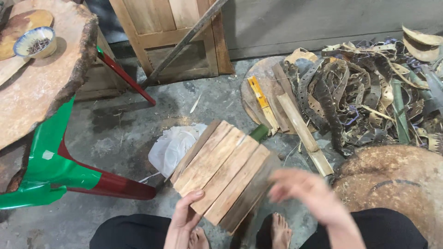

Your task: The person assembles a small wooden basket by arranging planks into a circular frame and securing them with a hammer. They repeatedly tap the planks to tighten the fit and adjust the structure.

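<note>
My left hand (183,220) grips the near end of a bundle of flat split wooden slats (221,173), laid side by side and tilted up to the right. A green piece (259,132) pokes out at the bundle's far end. My right hand (308,193) is blurred, fingers spread, just right of the bundle and holding nothing. My bare feet (279,230) rest on the concrete floor below the bundle.
A white plastic bag (173,145) lies under the bundle. Loose bamboo sticks (302,133) and a heap of punched scrap strips (364,97) lie at right. A round wooden block (397,180) is near right. A rough table (41,78) with a bowl (36,42) stands left.
</note>
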